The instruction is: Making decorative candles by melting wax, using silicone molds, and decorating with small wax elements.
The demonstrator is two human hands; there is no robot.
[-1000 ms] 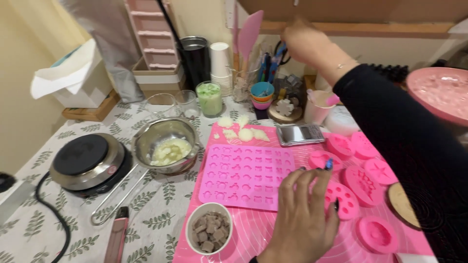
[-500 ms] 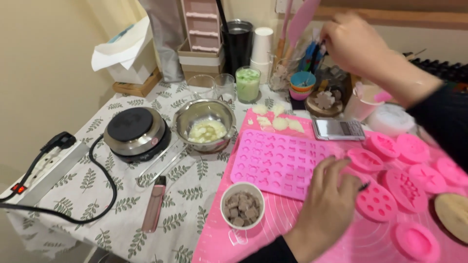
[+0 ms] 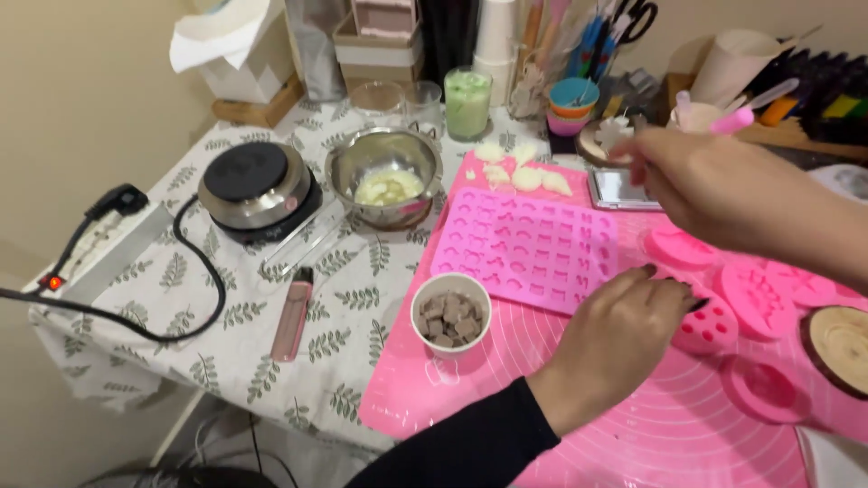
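Resting on the pink silicone mat [image 3: 633, 434], the left hand [image 3: 624, 339] lies knuckles up with its fingers curled together, their dark-nailed tips touching the near right edge of the flat pink mould tray [image 3: 524, 248] and a small round pink mould [image 3: 710, 327] just to its right. Whether the fingers pinch anything I cannot tell. The right hand [image 3: 714, 185] hovers above the far right part of the mat, fingers drawn together and pointing left toward a small digital scale [image 3: 619, 188]; nothing shows clearly between them.

Near the tray's near left corner stands a white cup of brown chunks [image 3: 450, 316]. Beyond the tray lie several pale white lumps [image 3: 524, 176] on the mat's far edge. Left of these, on the leaf-patterned tablecloth [image 3: 235, 316], a steel saucepan [image 3: 384, 176] holds pale melting pieces, and a small electric hotplate [image 3: 258, 185] sits just to its left. A slim pink lighter [image 3: 292, 312] lies nearer on the cloth. A wooden slice [image 3: 841, 348] rests at the right edge.
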